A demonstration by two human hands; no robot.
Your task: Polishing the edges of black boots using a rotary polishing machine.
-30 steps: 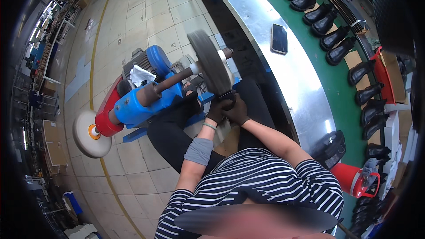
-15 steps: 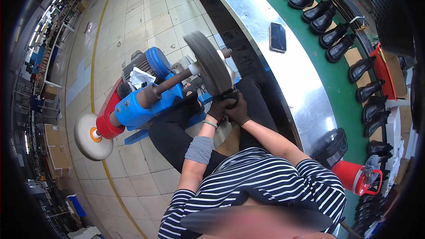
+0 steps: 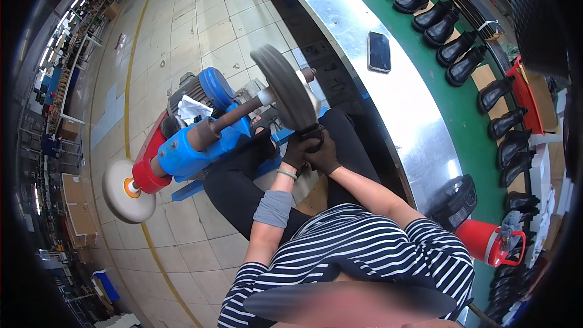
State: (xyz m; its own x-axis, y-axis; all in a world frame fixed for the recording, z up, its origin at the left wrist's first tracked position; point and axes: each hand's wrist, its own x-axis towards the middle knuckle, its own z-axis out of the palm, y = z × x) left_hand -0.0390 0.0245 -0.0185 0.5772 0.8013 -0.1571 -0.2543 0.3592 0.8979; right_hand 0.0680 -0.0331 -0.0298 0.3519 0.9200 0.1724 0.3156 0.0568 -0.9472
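Observation:
Both my hands wear dark gloves and come together between my knees, just below a dark buffing wheel (image 3: 285,88). My left hand (image 3: 295,150) is closed on a small black item that looks like a boot (image 3: 314,133). From the other side my right hand (image 3: 325,154) grips the same boot. Its upper part meets the lower rim of the wheel; gloves hide most of its shape. The wheel sits on a shaft (image 3: 240,113) of a blue and red polishing machine (image 3: 188,150). A pale buffing wheel (image 3: 124,189) is at the machine's other end.
On my right runs a metal-topped bench (image 3: 419,140) with a phone (image 3: 379,52) on it. Beyond, a green surface (image 3: 446,100) carries rows of black boots (image 3: 458,48). A red mug (image 3: 483,243) and a black fan-like object (image 3: 452,202) stand near my right elbow.
My hands and the boot have shifted very slightly, staying at the lower rim of the dark wheel. Both hands keep their grip.

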